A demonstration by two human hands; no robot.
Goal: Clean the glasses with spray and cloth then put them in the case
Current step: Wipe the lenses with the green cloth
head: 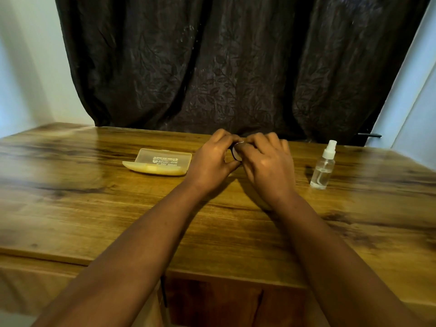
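Note:
Both my hands meet above the far middle of the wooden table [94,208]. My left hand [212,159] grips the dark-rimmed glasses [232,154], of which only a curved piece of rim shows between my fingers. My right hand [266,164] pinches a small white cloth [238,147] against the lens. Most of the glasses and the cloth are hidden by my fingers. To the left lies the translucent yellowish glasses case [158,164], open, its lid tipped back. The clear spray bottle [323,167] with a white nozzle stands upright to the right.
A dark patterned curtain [224,67] hangs right behind the table's far edge. Pale walls flank it. A drawer front shows below the near table edge [212,300].

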